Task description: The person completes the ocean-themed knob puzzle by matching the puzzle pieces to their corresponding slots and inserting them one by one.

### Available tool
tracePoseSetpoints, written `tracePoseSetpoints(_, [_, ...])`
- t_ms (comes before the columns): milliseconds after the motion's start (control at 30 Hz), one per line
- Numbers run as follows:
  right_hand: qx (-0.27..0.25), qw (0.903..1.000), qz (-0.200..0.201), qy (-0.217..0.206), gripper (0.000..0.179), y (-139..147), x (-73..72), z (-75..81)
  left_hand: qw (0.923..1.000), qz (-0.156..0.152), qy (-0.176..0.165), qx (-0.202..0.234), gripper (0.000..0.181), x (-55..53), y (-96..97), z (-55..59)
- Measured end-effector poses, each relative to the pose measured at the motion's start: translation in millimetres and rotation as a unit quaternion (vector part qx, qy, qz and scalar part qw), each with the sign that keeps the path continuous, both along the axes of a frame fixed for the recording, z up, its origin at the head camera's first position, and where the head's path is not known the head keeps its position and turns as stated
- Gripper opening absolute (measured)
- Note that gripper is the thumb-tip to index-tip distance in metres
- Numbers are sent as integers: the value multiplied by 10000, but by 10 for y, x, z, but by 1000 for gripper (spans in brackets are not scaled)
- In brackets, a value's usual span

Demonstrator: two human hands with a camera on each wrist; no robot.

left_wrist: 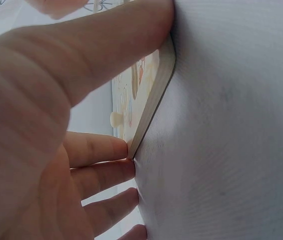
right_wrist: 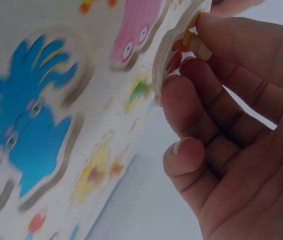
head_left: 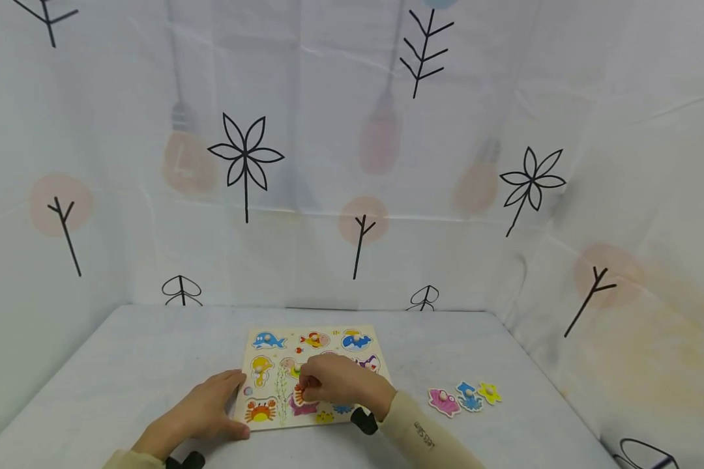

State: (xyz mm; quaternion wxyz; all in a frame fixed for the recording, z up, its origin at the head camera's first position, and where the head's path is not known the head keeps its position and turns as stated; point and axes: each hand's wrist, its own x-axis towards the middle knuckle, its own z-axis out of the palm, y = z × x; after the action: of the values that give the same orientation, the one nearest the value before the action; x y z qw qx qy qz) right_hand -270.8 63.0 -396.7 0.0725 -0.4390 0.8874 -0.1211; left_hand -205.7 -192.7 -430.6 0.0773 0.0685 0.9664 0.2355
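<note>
My right hand is over the middle of a wooden peg puzzle board with sea animal pictures. Between thumb and fingers it pinches an orange-red puzzle piece by its knob, tilted above the board; its exact animal is partly hidden. My left hand rests against the board's left side, with the thumb at the near corner and fairly straight fingertips touching the edge further back. Below the right hand, a blue recess picture and a pink one show in the right wrist view.
To the board's right lie three loose pieces: a pink fish, a blue octopus and a yellow star. A crab piece, a whale and a seahorse sit in the board. Patterned cloth hangs behind.
</note>
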Motion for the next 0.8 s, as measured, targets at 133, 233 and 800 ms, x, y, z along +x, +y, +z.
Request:
tracePoseSetpoints(133, [-43,9998,204,13,4,-139,8,-35,10000,5,-21,18,104,-3,-1,-8])
tracePoseSetpoints(233, [-18,9994,355,30,4,-244,18,-51,10000,-12,-18,49,104,0,-4,-9])
tracePoseSetpoints(800, [280,9968,690,286,4,-645,71,-142,9996,-150,188,153,101,25,-20,18])
